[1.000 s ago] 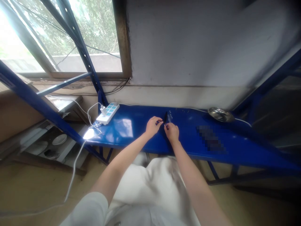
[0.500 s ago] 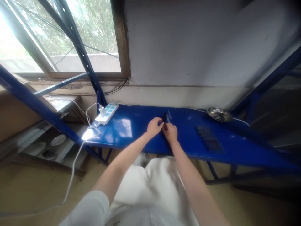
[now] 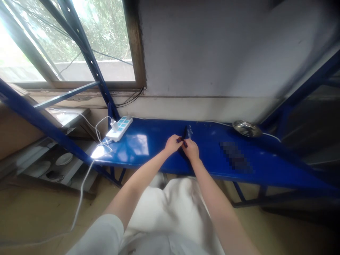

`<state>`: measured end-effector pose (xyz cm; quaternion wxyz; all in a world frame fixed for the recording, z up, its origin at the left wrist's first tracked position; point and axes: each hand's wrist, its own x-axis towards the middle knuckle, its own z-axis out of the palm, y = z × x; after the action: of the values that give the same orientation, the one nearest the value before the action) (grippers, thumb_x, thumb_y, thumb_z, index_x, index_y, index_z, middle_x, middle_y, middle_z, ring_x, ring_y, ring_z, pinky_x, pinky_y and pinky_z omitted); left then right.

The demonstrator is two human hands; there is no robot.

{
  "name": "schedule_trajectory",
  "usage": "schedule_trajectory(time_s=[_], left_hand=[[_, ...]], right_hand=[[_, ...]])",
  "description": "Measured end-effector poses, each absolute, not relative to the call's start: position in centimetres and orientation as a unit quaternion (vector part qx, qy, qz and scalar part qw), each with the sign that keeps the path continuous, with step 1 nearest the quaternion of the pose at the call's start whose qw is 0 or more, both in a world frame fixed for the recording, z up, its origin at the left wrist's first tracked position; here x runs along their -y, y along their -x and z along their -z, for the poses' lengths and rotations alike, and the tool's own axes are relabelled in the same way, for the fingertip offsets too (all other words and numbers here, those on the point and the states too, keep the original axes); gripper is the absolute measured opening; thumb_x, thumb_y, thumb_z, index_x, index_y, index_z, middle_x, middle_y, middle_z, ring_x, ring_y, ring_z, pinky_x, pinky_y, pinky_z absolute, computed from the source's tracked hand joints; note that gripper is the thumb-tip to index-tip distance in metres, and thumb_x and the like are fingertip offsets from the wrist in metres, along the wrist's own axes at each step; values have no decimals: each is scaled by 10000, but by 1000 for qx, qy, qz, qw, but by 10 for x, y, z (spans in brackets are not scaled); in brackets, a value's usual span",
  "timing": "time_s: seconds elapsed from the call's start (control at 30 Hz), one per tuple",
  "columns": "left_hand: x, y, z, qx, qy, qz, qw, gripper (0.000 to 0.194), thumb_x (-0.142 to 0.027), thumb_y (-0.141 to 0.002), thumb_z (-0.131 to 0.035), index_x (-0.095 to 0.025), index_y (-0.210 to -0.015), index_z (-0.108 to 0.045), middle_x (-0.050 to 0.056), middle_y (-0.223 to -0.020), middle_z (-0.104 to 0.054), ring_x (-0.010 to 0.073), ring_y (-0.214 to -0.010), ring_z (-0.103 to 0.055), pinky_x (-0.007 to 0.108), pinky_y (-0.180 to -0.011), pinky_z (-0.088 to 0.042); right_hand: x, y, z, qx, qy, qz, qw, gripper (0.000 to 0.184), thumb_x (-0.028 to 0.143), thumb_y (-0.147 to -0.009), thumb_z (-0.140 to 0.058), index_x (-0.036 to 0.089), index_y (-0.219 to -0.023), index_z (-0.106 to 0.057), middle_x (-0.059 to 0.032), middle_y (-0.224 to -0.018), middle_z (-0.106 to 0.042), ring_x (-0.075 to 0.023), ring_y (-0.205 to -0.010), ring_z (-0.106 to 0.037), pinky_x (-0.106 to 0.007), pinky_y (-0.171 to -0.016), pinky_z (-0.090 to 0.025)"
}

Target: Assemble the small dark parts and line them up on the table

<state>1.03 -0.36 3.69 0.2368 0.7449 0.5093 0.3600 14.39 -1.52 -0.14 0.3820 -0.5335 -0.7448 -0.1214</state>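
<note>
My left hand and my right hand meet over the middle of a glossy blue shelf, fingertips pinched together. Between them sits a small dark object that stretches away from the fingers toward the wall; I cannot make out what it is. Both hands have dark painted nails, and the fingers of each are curled in a pinch. My lap in white cloth shows below the shelf edge.
A white power strip with blue sockets lies at the shelf's left end, its cord trailing to the floor. A small metal dish sits at the far right by the wall. A blurred patch lies right of my hands. Blue rack posts cross the window.
My two hands have drawn closer together until the fingertips touch over the small dark object. The view has shifted slightly left.
</note>
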Motion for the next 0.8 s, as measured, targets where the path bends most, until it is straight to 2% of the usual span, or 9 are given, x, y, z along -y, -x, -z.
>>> schedule_trajectory(time_s=[0.27, 0.53, 0.8], left_hand=[[-14, 21, -47, -548, -756, -319, 164, 196, -325, -741, -574, -134, -731, -615, 45, -744, -600, 129, -660, -533, 237, -607, -415], [-44, 93, -55, -718, -653, -207, 123, 186, -300, -742, -535, -145, -784, -629, 70, -779, -645, 180, -723, -587, 256, -640, -428], [-41, 104, -35, -749, -633, -173, 94, 198, -299, -761, -523, -172, -842, -651, 94, -870, -655, 215, -827, -604, 283, -725, -449]], right_hand=[[15, -142, 3, 759, 519, 100, 379, 313, 318, -883, -377, 143, -952, -628, -67, -711, -615, -161, -622, -542, -282, -601, -405], [19, -141, -1, 745, 543, 37, 386, 336, 286, -885, -340, 150, -967, -636, -98, -856, -653, -177, -714, -587, -310, -662, -464], [21, -141, -4, 735, 558, 5, 386, 346, 280, -885, -328, 142, -986, -629, -104, -925, -653, -193, -790, -596, -331, -713, -470]])
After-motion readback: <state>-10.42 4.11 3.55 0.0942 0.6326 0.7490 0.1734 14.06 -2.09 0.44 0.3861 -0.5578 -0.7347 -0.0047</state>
